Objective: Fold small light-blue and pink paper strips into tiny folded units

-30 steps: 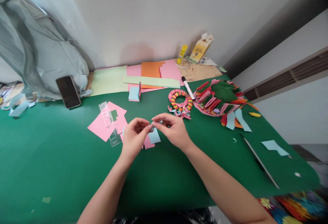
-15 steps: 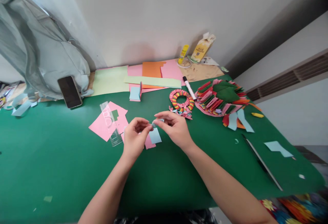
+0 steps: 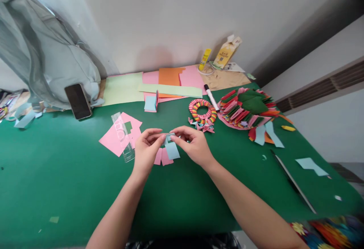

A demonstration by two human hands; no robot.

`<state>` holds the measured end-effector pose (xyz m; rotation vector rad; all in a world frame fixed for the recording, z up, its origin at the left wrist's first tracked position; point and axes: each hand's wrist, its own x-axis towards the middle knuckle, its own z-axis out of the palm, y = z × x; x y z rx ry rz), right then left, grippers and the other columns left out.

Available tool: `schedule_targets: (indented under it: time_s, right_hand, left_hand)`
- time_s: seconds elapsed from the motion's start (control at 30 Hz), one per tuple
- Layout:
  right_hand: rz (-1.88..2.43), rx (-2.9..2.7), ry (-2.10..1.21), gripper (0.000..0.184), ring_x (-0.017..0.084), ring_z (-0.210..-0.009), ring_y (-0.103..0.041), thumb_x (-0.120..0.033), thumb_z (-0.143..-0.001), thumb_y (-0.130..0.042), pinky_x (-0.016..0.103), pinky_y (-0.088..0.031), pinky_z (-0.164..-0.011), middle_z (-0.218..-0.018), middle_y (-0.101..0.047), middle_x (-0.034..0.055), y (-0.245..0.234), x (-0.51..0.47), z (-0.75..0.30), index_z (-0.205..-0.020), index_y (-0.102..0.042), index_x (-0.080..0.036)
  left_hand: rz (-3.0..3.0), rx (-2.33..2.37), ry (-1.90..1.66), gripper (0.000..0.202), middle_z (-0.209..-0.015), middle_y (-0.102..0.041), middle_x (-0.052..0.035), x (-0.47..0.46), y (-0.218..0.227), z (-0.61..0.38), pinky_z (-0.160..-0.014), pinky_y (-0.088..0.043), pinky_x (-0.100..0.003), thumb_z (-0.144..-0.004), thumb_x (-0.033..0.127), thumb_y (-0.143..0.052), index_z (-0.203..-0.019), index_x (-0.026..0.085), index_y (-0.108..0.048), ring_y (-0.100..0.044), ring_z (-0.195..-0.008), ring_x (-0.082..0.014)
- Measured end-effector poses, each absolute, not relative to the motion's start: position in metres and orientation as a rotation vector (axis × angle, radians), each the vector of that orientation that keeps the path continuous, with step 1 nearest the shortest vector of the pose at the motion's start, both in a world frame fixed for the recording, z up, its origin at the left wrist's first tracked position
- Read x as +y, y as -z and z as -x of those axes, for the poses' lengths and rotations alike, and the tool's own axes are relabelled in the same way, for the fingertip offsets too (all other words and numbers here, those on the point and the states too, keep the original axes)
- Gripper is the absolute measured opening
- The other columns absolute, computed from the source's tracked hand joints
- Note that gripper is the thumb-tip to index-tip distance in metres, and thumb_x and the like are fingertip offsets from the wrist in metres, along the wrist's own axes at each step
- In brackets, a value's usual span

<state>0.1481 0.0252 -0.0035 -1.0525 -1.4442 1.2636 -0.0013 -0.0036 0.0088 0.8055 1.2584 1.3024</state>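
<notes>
Small blue paper piece (image 3: 168,137): folded, flat, matte; pinched between both hands at frame centre, just above the green counter (image 3: 57,165). Left hand (image 3: 146,150) and right hand (image 3: 192,144) meet fingertip to fingertip, each grip pressed on the piece, forearms entering from the lower frame. Blue and pink paper squares (image 3: 167,154) lie directly beneath. Open green surface lower left and lower centre. Clear plastic ruler (image 3: 122,137) on pink sheets, left of the hands. Ringed multicoloured paper wreath (image 3: 202,110) above right; counter edge falls away at right.
</notes>
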Motion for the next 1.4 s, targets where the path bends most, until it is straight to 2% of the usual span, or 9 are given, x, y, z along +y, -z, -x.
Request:
schedule_targets:
  time_s: [0.2,0.3,0.47,0.63,0.8,0.97,1.1,1.23,1.4]
  right_hand:
    - [1.055,-1.532,-1.161,0.014,0.011,-0.047,-0.043,-0.028,-0.080,-0.064,0.021,-0.033,-0.042,-0.067,-0.060,0.0019,0.000,0.023,-0.147,-0.085,-0.067,-0.015]
    - [1.014,-1.702,-0.870,0.009,0.011,-0.047,-0.045,-0.022,-0.086,-0.059,0.024,-0.037,-0.045,-0.072,-0.062,0.0028,-0.002,0.021,-0.146,-0.085,-0.066,-0.016]
    - [0.831,-1.981,-0.297,0.014,0.014,-0.065,-0.058,-0.011,-0.092,-0.052,0.026,-0.043,-0.057,-0.090,-0.064,0.0072,0.000,0.021,-0.148,-0.090,-0.065,-0.017]
    - [0.733,-2.156,-0.031,0.019,0.014,-0.066,-0.059,-0.006,-0.092,-0.049,0.025,-0.041,-0.056,-0.091,-0.066,0.0070,0.002,0.022,-0.151,-0.095,-0.065,-0.016]
    - [0.682,-2.196,0.044,0.020,0.014,-0.067,-0.059,-0.005,-0.094,-0.048,0.026,-0.042,-0.057,-0.091,-0.067,0.0082,0.003,0.024,-0.152,-0.095,-0.066,-0.013]
    - [0.704,-2.227,0.074,0.024,0.013,-0.064,-0.059,-0.010,-0.098,-0.044,0.026,-0.041,-0.056,-0.091,-0.067,0.0060,0.003,0.026,-0.155,-0.095,-0.067,-0.017]
    - [0.670,-2.234,0.089,0.022,0.014,-0.062,-0.058,-0.008,-0.096,-0.046,0.028,-0.039,-0.053,-0.093,-0.067,0.0081,0.004,0.026,-0.157,-0.099,-0.067,-0.015]
    - [0.683,-2.248,0.066,0.024,0.014,-0.063,-0.058,-0.009,-0.096,-0.046,0.027,-0.040,-0.054,-0.095,-0.066,0.0073,0.005,0.026,-0.157,-0.103,-0.067,-0.019]
    - [0.717,-2.232,-0.108,0.021,0.013,-0.061,-0.057,-0.013,-0.094,-0.048,0.027,-0.040,-0.055,-0.095,-0.066,0.0065,0.000,0.024,-0.155,-0.101,-0.067,-0.018]
  left_hand:
    - [-0.877,1.307,-1.337,0.026,-0.076,-0.069,-0.0054,-0.005,-0.009,0.000,-0.070,-0.053,-0.024,-0.069,0.028,-0.076,-0.087,0.015,-0.061,-0.066,-0.075,-0.0155]
    - [-0.892,1.324,-1.345,0.029,-0.075,-0.069,-0.0054,-0.005,-0.010,0.000,-0.068,-0.054,-0.025,-0.068,0.029,-0.075,-0.088,0.016,-0.060,-0.066,-0.072,-0.0165]
    - [-0.802,1.319,-1.338,0.038,-0.075,-0.070,-0.0069,-0.004,-0.010,0.002,-0.067,-0.054,-0.028,-0.065,0.031,-0.078,-0.092,0.015,-0.057,-0.067,-0.071,-0.0190]
    - [-0.698,1.284,-1.336,0.044,-0.076,-0.071,-0.0083,-0.002,-0.011,0.002,-0.067,-0.054,-0.030,-0.062,0.032,-0.080,-0.094,0.015,-0.054,-0.068,-0.072,-0.0201]
    - [-0.640,1.275,-1.329,0.048,-0.076,-0.071,-0.0088,-0.002,-0.013,0.001,-0.066,-0.053,-0.028,-0.059,0.031,-0.082,-0.094,0.014,-0.054,-0.067,-0.070,-0.0185]
    - [-0.606,1.268,-1.312,0.048,-0.075,-0.070,-0.0082,-0.001,-0.013,0.002,-0.064,-0.052,-0.027,-0.059,0.031,-0.082,-0.093,0.014,-0.053,-0.066,-0.066,-0.0173]
    - [-0.614,1.248,-1.310,0.045,-0.075,-0.070,-0.0074,-0.001,-0.013,0.003,-0.066,-0.051,-0.026,-0.060,0.031,-0.081,-0.093,0.015,-0.054,-0.066,-0.070,-0.0171]
    - [-0.622,1.224,-1.314,0.042,-0.077,-0.070,-0.0070,-0.001,-0.012,0.004,-0.070,-0.050,-0.027,-0.062,0.030,-0.080,-0.092,0.015,-0.056,-0.066,-0.076,-0.0179]
    - [-0.629,1.243,-1.342,0.043,-0.074,-0.069,-0.0054,-0.001,-0.013,0.003,-0.070,-0.050,-0.026,-0.060,0.027,-0.081,-0.092,0.015,-0.055,-0.065,-0.071,-0.0161]
